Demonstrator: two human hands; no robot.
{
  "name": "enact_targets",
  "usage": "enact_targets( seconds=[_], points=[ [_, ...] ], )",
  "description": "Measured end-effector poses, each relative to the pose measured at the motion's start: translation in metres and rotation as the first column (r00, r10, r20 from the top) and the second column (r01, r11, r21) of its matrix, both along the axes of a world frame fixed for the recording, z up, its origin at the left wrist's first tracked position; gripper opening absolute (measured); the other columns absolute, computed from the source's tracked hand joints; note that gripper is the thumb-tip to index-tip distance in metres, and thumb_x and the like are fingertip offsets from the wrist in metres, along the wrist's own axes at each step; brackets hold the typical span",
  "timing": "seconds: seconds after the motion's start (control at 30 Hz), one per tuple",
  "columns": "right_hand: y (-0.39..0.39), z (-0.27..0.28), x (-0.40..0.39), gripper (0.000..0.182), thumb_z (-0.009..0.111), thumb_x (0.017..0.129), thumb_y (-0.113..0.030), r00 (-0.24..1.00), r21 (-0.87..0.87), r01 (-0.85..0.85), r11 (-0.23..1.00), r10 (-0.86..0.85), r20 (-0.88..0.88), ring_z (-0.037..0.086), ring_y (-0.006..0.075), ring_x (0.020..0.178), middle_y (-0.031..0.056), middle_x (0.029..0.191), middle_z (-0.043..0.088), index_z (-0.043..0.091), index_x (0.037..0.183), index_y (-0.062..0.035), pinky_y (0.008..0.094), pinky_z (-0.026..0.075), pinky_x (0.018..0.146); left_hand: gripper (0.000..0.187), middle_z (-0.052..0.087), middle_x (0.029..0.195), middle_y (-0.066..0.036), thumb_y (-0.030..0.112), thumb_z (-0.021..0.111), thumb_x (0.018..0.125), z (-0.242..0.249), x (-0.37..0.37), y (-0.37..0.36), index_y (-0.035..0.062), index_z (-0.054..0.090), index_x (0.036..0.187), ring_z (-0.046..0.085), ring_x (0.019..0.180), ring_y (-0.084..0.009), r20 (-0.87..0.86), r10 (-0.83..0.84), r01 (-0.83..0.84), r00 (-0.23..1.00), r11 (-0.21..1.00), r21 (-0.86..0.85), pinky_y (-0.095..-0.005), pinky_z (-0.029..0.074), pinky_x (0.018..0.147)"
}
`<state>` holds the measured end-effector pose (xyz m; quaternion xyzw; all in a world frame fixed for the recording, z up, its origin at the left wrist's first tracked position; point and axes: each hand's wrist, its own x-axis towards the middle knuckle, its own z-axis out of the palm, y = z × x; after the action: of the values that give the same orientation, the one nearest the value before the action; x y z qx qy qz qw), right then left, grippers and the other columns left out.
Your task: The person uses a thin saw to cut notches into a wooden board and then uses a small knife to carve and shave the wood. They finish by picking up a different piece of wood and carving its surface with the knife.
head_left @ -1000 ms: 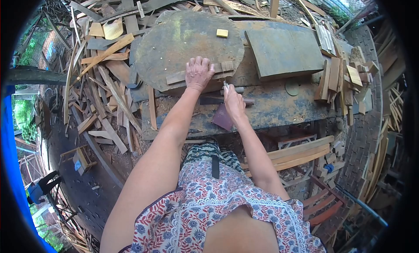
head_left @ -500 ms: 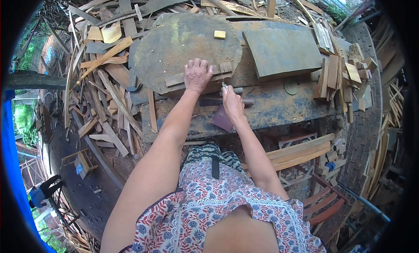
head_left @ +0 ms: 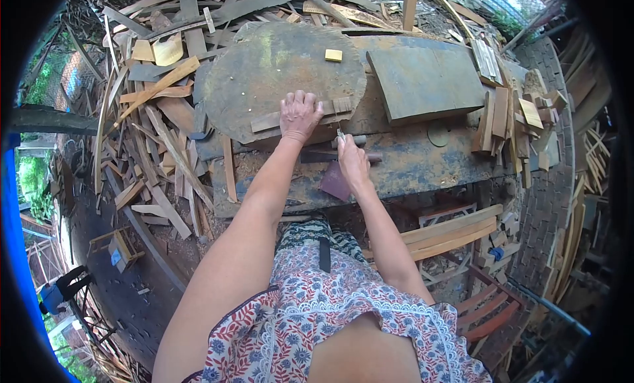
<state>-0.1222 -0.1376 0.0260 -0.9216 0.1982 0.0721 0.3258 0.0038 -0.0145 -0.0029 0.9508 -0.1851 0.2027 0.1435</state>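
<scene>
A single view is given, taken from the person's head and aimed forward and steeply down, so that the patterned garment [head_left: 330, 317] and both forearms are seen from above, reaching away toward the tabletop [head_left: 422, 162]. The scene is bent by a wide fisheye lens and ringed by a dark circular border, with the tabletop held near the upper middle and the scrap wood [head_left: 158, 119] and brick paving [head_left: 555, 205] pushed out to the edges.
</scene>
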Motion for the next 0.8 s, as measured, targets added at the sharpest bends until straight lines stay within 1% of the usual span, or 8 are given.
enact_targets(
  seconds=[0.07, 0.17, 0.37, 0.43, 0.57, 0.67, 0.8],
  points=[
    [0.002, 0.005, -0.014, 0.026, 0.042, 0.098, -0.032, 0.999, 0.032, 0.010, 0.999, -0.009, -0.034, 0.060, 0.0494, 0.085, 0.0294, 0.084, 0.063, 0.049, 0.103, -0.0074, 0.0600, 0.044, 0.073, 0.021, 0.051, 0.087, -0.006, 0.034, 0.061, 0.080, 0.000, 0.000, 0.003, 0.0151, 0.056, 0.084, 0.051, 0.087, -0.0253, -0.003, -0.002, 0.002, 1.000, 1.000, 0.012, -0.0401, 0.041, 0.077],
    [0.001, 0.002, -0.041, 0.028, 0.041, 0.099, -0.033, 0.998, 0.039, 0.006, 0.999, -0.004, -0.061, 0.060, 0.0494, 0.085, 0.0288, 0.084, 0.064, 0.049, 0.103, -0.0072, 0.0601, 0.044, 0.073, 0.020, 0.049, 0.086, -0.007, 0.033, 0.059, 0.081, 0.001, 0.000, 0.002, 0.0145, 0.053, 0.085, 0.049, 0.087, -0.0266, 0.000, -0.022, 0.022, 1.000, 0.999, -0.033, -0.0409, 0.039, 0.077],
    [-0.003, 0.004, 0.004, 0.030, 0.039, 0.099, -0.035, 0.999, -0.009, -0.024, 1.000, 0.024, -0.024, 0.060, 0.0496, 0.084, 0.0289, 0.085, 0.064, 0.050, 0.103, -0.0072, 0.0601, 0.045, 0.073, 0.020, 0.049, 0.086, -0.007, 0.033, 0.059, 0.081, 0.001, -0.001, 0.001, 0.0146, 0.053, 0.085, 0.049, 0.087, -0.0266, -0.013, -0.006, 0.005, 1.000, 1.000, -0.008, -0.0410, 0.039, 0.078],
    [-0.003, 0.004, 0.002, 0.030, 0.039, 0.099, -0.035, 1.000, -0.005, -0.015, 1.000, 0.015, -0.016, 0.060, 0.0496, 0.084, 0.0290, 0.085, 0.064, 0.049, 0.103, -0.0070, 0.0601, 0.045, 0.073, 0.020, 0.051, 0.086, -0.006, 0.033, 0.062, 0.079, 0.001, 0.000, 0.000, 0.0147, 0.055, 0.083, 0.051, 0.087, -0.0255, 0.007, 0.000, 0.000, 1.000, 1.000, 0.009, -0.0399, 0.041, 0.077],
    [0.000, -0.001, -0.021, 0.030, 0.040, 0.099, -0.035, 0.999, 0.037, -0.009, 0.999, 0.010, -0.035, 0.060, 0.0498, 0.084, 0.0292, 0.084, 0.063, 0.049, 0.103, -0.0063, 0.0599, 0.045, 0.072, 0.020, 0.051, 0.086, -0.006, 0.033, 0.062, 0.079, 0.000, 0.000, 0.003, 0.0148, 0.055, 0.083, 0.051, 0.087, -0.0254, 0.007, -0.011, 0.011, 1.000, 1.000, 0.009, -0.0399, 0.041, 0.076],
    [-0.001, -0.002, -0.037, 0.029, 0.041, 0.099, -0.034, 0.999, 0.026, -0.020, 0.999, 0.021, -0.032, 0.060, 0.0499, 0.084, 0.0292, 0.083, 0.063, 0.049, 0.103, -0.0061, 0.0596, 0.045, 0.071, 0.019, 0.050, 0.086, -0.006, 0.033, 0.060, 0.081, 0.000, -0.001, 0.001, 0.0149, 0.054, 0.084, 0.049, 0.087, -0.0268, -0.017, -0.019, 0.018, 1.000, 1.000, -0.024, -0.0406, 0.039, 0.078],
    [-0.005, 0.007, -0.005, 0.028, 0.042, 0.098, -0.033, 1.000, 0.018, -0.026, 1.000, 0.026, 0.000, 0.060, 0.0502, 0.083, 0.0296, 0.083, 0.063, 0.049, 0.103, -0.0062, 0.0594, 0.045, 0.071, 0.019, 0.050, 0.086, -0.006, 0.033, 0.060, 0.081, 0.001, 0.000, 0.000, 0.0151, 0.054, 0.084, 0.049, 0.087, -0.0267, -0.014, -0.022, 0.022, 1.000, 1.000, -0.019, -0.0405, 0.039, 0.078]
  ],
)
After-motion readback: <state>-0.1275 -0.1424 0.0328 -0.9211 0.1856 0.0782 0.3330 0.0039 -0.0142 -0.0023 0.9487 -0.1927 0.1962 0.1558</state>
